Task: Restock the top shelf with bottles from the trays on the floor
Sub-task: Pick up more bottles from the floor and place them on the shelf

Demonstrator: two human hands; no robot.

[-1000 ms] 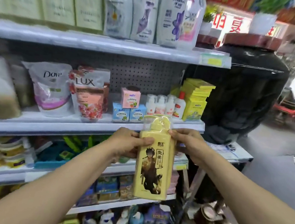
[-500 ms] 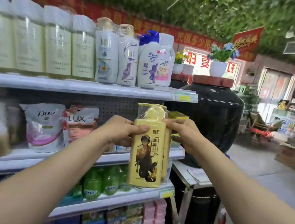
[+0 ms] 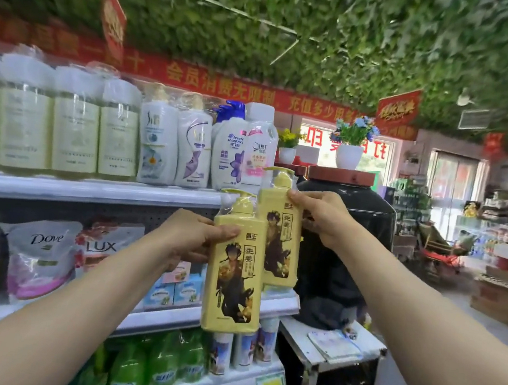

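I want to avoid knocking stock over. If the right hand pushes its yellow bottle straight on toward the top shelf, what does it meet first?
Probably the pink-and-white bottle at the shelf's right end: the yellow bottle gripped by the right hand overlaps it in the head view, though depth is unclear.

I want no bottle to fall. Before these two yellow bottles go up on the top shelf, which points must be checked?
1. Left hand grips nearer yellow bottle: ok.
2. Right hand grips farther yellow bottle: ok.
3. Both bottles upright: ok.
4. Bottle bases above top shelf edge: not ok, both lower.
5. Free space on shelf's right end, beside the pink-label bottle: cannot tell.
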